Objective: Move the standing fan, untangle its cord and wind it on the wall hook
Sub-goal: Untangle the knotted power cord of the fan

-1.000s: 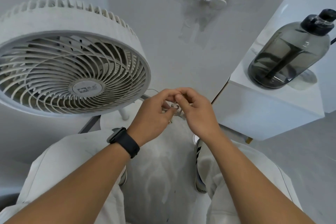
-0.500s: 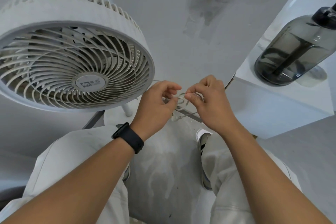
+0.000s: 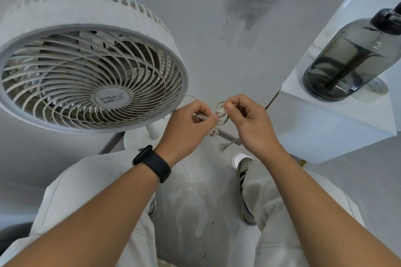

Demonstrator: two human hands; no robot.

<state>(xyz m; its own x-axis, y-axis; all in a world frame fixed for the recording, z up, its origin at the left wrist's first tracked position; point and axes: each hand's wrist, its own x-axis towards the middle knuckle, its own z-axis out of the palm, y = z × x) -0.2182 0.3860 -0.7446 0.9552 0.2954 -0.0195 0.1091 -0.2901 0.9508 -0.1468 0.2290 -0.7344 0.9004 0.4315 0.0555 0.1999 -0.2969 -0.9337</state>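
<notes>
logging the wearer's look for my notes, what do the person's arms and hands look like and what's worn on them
Both forearms are bare, with no sleeves or gloves in view. The left hand has a plain black band at its wrist. The right hand wears nothing.

The grey floor (image 3: pixel 195 212) carries the fan's round base (image 3: pixel 138 138), partly hidden, and the person's shoes (image 3: pixel 244 182). At right, a white cabinet (image 3: pixel 325 128) stands on it, apparently; its top bears a smoky jug (image 3: pixel 347 60) with a dark cap.
</notes>
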